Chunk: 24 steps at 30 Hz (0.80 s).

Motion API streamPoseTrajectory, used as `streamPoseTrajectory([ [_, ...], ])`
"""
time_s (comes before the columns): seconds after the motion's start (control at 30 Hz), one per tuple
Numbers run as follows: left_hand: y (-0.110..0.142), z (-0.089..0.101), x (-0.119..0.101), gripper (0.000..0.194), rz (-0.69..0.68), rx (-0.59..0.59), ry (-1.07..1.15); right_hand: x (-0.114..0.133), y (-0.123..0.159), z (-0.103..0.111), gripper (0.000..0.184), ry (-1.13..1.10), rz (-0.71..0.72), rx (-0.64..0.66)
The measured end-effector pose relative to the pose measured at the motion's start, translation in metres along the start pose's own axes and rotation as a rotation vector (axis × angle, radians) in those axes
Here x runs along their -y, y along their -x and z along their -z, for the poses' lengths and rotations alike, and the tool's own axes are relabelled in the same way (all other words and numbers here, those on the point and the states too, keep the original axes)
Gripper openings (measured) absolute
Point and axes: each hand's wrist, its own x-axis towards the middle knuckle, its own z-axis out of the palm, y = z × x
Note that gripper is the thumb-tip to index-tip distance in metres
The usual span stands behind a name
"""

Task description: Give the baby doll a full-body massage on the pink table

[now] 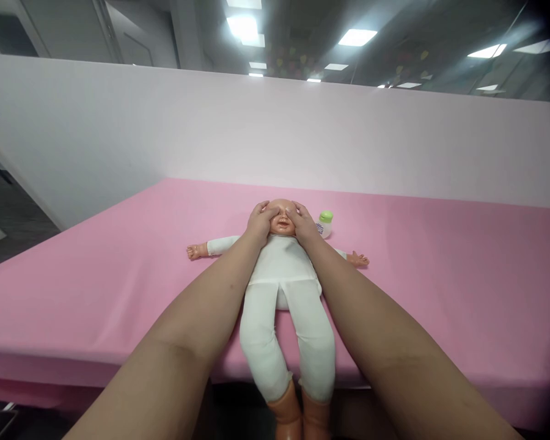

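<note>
A baby doll [282, 260] with a soft white cloth body lies on its back, arms spread sideways and feet toward me. Its head is held between my two hands. My left hand [260, 223] curves round the left side of the head, and the thumb lies over the eye area. On the other side my right hand [304, 223] is cupped the same way, its thumb beside the nose. The doll's eyes are hidden under my thumbs; its mouth and forehead show. Just right of my right hand stands a small clear bottle [325, 226] with a green cap.
A pink cloth [132, 263] covers the table under the doll. The doll's lower legs hang over the near edge. Behind and to the left runs a low white partition [275, 134], with glass and ceiling lights above it.
</note>
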Motion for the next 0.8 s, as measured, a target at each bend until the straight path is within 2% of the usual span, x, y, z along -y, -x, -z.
streamPoseTrajectory([
  [0.27,-0.007,0.003,0.003,0.056,0.038,0.014,0.041,-0.007,-0.007,0.003,0.048,0.017,-0.002,-0.027],
  [0.63,-0.011,0.005,0.009,0.045,0.064,-0.024,0.082,-0.004,-0.003,0.006,0.047,-0.078,-0.056,0.026],
  [0.73,-0.008,0.003,0.007,0.047,0.047,0.0,0.041,0.0,0.001,0.008,0.048,-0.054,-0.078,0.051],
  [0.8,-0.005,0.004,0.005,0.054,0.041,0.066,0.008,0.002,0.003,0.009,0.046,-0.025,-0.074,0.054],
])
